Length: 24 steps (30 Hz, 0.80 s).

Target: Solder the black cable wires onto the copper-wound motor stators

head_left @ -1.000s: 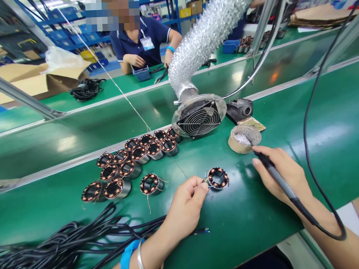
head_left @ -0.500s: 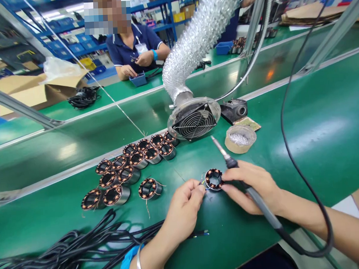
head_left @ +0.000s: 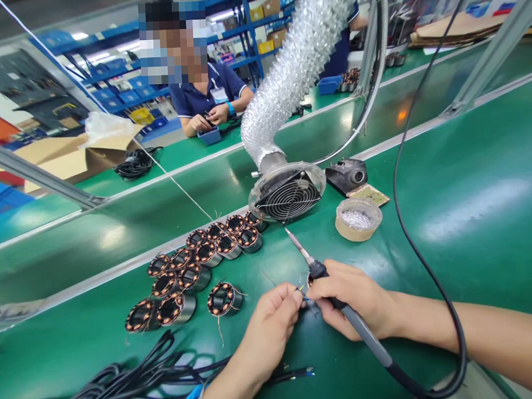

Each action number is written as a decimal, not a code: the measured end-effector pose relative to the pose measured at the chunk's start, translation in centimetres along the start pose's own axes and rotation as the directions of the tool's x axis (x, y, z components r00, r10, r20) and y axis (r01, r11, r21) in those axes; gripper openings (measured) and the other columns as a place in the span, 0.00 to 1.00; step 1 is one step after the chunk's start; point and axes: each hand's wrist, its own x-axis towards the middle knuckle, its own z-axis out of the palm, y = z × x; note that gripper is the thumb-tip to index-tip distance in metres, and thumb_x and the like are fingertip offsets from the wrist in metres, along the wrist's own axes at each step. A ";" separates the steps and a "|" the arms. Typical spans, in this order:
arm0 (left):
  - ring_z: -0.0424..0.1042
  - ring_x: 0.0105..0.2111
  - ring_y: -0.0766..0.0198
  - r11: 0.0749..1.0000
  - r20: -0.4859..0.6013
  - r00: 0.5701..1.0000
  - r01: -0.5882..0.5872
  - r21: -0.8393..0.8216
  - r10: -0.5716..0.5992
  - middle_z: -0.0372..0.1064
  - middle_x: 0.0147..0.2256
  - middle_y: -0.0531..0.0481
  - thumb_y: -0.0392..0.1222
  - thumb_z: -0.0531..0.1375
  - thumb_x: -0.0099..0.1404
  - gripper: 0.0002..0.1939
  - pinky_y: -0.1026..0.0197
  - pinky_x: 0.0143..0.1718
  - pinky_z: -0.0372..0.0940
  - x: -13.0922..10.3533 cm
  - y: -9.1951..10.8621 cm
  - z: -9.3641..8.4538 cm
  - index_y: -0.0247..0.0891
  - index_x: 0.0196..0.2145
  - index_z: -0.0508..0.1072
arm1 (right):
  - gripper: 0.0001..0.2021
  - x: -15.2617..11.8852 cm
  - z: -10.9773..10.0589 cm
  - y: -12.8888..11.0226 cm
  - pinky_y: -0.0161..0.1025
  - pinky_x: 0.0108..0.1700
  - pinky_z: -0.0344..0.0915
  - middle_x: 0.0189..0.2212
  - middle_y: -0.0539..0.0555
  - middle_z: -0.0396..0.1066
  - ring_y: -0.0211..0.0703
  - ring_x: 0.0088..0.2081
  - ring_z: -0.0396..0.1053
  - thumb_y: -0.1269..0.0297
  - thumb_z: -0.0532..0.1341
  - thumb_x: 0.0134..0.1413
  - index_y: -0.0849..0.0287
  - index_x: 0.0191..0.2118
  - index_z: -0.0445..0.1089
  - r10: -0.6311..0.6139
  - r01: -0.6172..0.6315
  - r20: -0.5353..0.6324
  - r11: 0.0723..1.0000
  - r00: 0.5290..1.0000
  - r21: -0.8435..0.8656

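Observation:
My right hand [head_left: 356,298] is closed round a soldering iron [head_left: 300,245], whose tip points up and left toward the fan grille. Between the thumb and forefinger of my left hand [head_left: 271,323] are thin wires [head_left: 301,289], with yellow and blue showing. A thin strand sticks out on the far side of that pinch. Mostly hidden behind my right fingers is a stator with copper windings [head_left: 310,279]. Another stator [head_left: 224,299] with loose wire ends stands left of my left hand. Black cables [head_left: 295,373] with stripped ends run under my left forearm.
Several stators [head_left: 192,275] stand in rows at the back left. A round fan grille [head_left: 290,197] on a silver duct [head_left: 282,81] hangs over the bench. Right of it are an iron holder [head_left: 348,177] and a tub [head_left: 358,220]. A co-worker [head_left: 209,99] sits opposite.
My right hand has shifted left and slightly down, bringing the iron's tip left and covering most of the stator. My left hand keeps its pinch. The camera view has tilted slightly.

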 end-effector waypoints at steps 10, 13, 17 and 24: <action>0.47 0.22 0.72 0.954 0.076 0.994 -0.102 0.282 0.084 0.53 0.22 0.60 0.52 0.64 0.59 0.17 0.68 0.23 0.47 -0.3 0.9 -1.4 0.36 0.28 0.64 | 0.14 -0.5 -0.8 0.2 0.35 0.27 0.58 0.26 0.51 0.66 0.40 0.25 0.58 0.79 0.54 0.53 0.58 0.44 0.65 0.013 -0.012 0.040 1.000 0.999 -0.016; 0.48 0.22 0.71 0.944 0.045 0.995 -0.103 0.315 0.094 0.53 0.21 0.59 0.48 0.64 0.59 0.15 0.68 0.23 0.47 -0.4 0.9 -1.1 0.36 0.28 0.65 | 0.14 -0.6 -0.8 0.1 0.36 0.27 0.59 0.26 0.51 0.66 0.40 0.26 0.59 0.79 0.54 0.54 0.59 0.45 0.65 0.009 -0.009 0.029 1.000 1.000 0.005; 0.51 0.22 0.70 0.949 0.030 0.997 -0.079 0.304 0.073 0.58 0.21 0.57 0.49 0.65 0.58 0.14 0.67 0.24 0.50 -0.2 0.3 -0.8 0.34 0.28 0.71 | 0.13 -0.6 -0.7 0.0 0.36 0.28 0.60 0.27 0.52 0.68 0.39 0.26 0.59 0.78 0.55 0.55 0.60 0.45 0.66 0.015 -0.016 0.024 0.999 1.000 0.036; 0.56 0.26 0.67 0.938 -0.016 0.994 -0.097 0.332 0.109 0.65 0.24 0.52 0.54 0.66 0.57 0.19 0.66 0.27 0.53 0.2 -0.7 -0.6 0.32 0.29 0.79 | 0.14 -0.4 -0.9 -0.1 0.36 0.29 0.62 0.29 0.52 0.71 0.39 0.27 0.61 0.79 0.53 0.56 0.61 0.47 0.65 0.019 -0.021 0.027 0.997 0.999 0.079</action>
